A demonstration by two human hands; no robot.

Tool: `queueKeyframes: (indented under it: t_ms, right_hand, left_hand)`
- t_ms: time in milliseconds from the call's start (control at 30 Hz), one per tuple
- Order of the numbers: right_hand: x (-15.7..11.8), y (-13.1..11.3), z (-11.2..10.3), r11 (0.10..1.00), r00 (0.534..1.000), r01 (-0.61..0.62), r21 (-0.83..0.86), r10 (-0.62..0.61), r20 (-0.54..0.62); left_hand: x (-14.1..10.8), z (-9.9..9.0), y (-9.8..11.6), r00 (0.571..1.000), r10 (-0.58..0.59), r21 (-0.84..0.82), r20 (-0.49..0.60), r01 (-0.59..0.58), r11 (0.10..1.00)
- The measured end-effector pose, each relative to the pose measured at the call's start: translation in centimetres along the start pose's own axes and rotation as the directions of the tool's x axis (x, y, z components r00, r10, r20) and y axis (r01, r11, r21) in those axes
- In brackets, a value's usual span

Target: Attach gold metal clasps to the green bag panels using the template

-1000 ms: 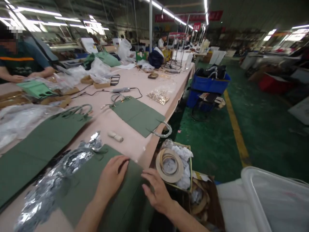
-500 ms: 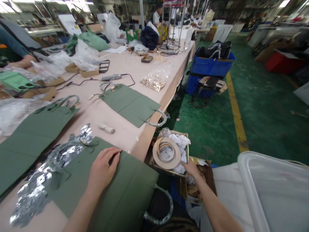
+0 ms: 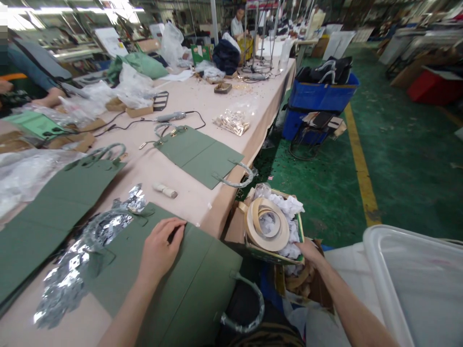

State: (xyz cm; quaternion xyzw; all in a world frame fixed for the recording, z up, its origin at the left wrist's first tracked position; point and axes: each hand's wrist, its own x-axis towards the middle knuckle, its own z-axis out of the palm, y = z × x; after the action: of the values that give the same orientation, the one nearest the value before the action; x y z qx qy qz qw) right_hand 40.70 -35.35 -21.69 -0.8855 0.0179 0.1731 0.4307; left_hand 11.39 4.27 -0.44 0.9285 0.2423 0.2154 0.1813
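Observation:
My left hand [image 3: 163, 248] rests on a green bag panel [image 3: 195, 274] at the table's front edge, its fingers bent and pinched at the panel's upper edge. A plastic-wrapped handle [image 3: 253, 308] hangs from that panel over the edge. At the right, my right hand [image 3: 310, 251] grips the near right corner of a small box [image 3: 231, 230]; the fingertips are partly hidden behind it. White crumpled paper [image 3: 291, 205] and a tape roll [image 3: 249, 231] fill the box. Silver foil scraps [image 3: 65, 284] lie left of my left hand.
More green bag panels [image 3: 200, 153] [image 3: 54, 207] lie on the table, with a small wrapped roll [image 3: 165, 190] and a bag of metal fittings [image 3: 233, 121]. A white bin [image 3: 376, 260] stands at right, blue crates [image 3: 321, 96] beyond. Co-workers sit farther off.
My right hand has shifted the box to the right, and more of its left side shows. My left hand stays at the same spot on the panel. The view has turned slightly left.

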Motion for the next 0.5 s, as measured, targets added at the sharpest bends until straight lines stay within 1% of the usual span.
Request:
queueKeyframes:
  t_ms: [67, 133, 233, 300, 333, 400, 467, 500]
  right_hand:
    - [0.9, -0.1, -2.7, 0.999, 0.994, -0.036, 0.035, 0.032, 0.106]
    - [2.2, -0.5, -6.2, 0.996, 0.984, -0.071, 0.049, 0.062, 0.166]
    - [4.2, -1.2, -11.5, 0.994, 0.981, -0.099, 0.034, 0.092, 0.168]
    - [5.0, -1.6, -14.2, 0.994, 0.986, -0.107, 0.015, 0.104, 0.131]
    - [5.2, -1.6, -15.2, 0.994, 0.987, -0.110, 0.007, 0.109, 0.115]
    - [5.0, -1.3, -16.1, 0.993, 0.986, -0.115, -0.001, 0.114, 0.118]
    - [4.3, -0.7, -16.0, 0.994, 0.983, -0.110, -0.016, 0.111, 0.144]
    - [3.9, -0.3, -15.8, 0.995, 0.987, -0.084, -0.048, 0.090, 0.133]
  left_hand:
    - [0.0, 0.0, -0.1, 1.000, 0.000, -0.002, 0.004, 0.000, 1.000]
    - [-0.1, 0.1, -0.3, 1.000, 0.006, -0.011, 0.002, -0.006, 1.000]
    - [-0.1, 0.3, -0.6, 1.000, 0.021, -0.024, -0.021, -0.021, 0.999]
    - [-0.2, 0.3, -0.8, 0.999, 0.030, -0.028, -0.032, -0.031, 0.999]
    - [-0.2, 0.3, -0.9, 0.999, 0.033, -0.030, -0.035, -0.034, 0.999]
    - [-0.3, 0.2, -0.9, 0.999, 0.036, -0.038, -0.036, -0.038, 0.999]
    - [-0.3, 0.2, -0.9, 0.999, 0.034, -0.049, -0.035, -0.035, 0.998]
    - [-0.3, 0.2, -0.9, 0.999, 0.032, -0.054, -0.035, -0.034, 0.998]
